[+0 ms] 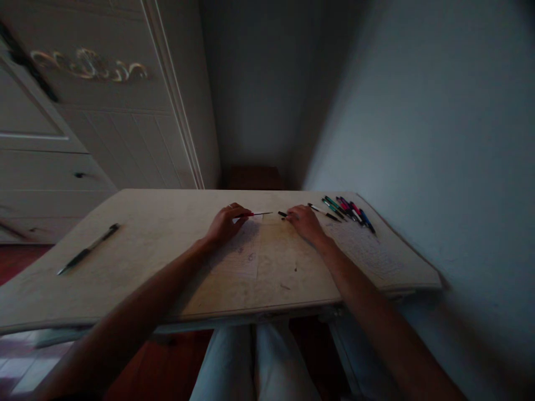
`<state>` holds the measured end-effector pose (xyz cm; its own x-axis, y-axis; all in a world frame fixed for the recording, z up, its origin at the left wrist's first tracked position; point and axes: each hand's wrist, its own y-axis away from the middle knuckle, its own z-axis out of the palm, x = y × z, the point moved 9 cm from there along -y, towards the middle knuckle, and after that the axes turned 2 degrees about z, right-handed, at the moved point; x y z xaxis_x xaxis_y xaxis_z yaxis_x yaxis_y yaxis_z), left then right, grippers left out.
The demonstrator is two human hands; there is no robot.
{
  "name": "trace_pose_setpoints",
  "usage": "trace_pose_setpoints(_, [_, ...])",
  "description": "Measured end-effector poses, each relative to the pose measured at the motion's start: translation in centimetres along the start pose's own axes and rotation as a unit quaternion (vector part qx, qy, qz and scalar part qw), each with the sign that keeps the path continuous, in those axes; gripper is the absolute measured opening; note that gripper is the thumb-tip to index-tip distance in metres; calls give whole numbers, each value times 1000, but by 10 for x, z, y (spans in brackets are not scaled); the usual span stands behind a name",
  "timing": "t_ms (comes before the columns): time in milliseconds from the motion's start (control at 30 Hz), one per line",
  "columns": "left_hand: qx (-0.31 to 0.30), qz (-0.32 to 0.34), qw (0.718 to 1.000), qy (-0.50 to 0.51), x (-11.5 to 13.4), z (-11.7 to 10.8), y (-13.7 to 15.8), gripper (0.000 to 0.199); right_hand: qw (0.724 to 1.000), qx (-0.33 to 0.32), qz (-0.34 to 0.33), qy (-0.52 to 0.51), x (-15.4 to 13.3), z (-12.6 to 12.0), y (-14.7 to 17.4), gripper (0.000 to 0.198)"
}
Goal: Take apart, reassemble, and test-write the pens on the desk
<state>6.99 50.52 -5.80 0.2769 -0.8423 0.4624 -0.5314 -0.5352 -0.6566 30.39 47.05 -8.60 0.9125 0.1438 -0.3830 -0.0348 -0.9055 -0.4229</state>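
Both look light and stiff, best held mid-length: left fingers point(239, 211) pinch a red pen point(251, 214), right fingers point(293, 215) a black piece point(282, 214).

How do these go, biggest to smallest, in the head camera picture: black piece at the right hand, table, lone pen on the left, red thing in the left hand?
1. Table
2. Lone pen
3. Red thing, partly hidden by left hand
4. Black piece, partly covered by right hand

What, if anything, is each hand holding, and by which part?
The left hand holds a slim red item by its thicker end, thin tip pointing right. The right hand seems to hold a small dark piece, its gripped part unclear.
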Motion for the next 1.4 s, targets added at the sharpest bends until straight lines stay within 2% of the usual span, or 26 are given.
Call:
trace_pose_setpoints(100, [-2,-7,1000,-5,-1,0,0,16,1000,-7,-10,-2,-2,0,0,10])
trace_pose_setpoints(300, [0,-14,1000,-20,-4,-2,0,17,994,54,-6,-95,-10,-16,-1,15])
trace_pose_setpoints(500, [-4,-10,999,-35,-3,-2,0,17,980,41,-45,-191,-26,-14,2,11])
trace_pose_setpoints(1033, [-13,3,1000,-15,-2,2,0,17,982,33,-76,-167,-29,-11,2,9])
trace_pose_setpoints(1400, [-32,54,998,-10,20,11,2,18,964,8,-131,-232,-65,-6,11,17])
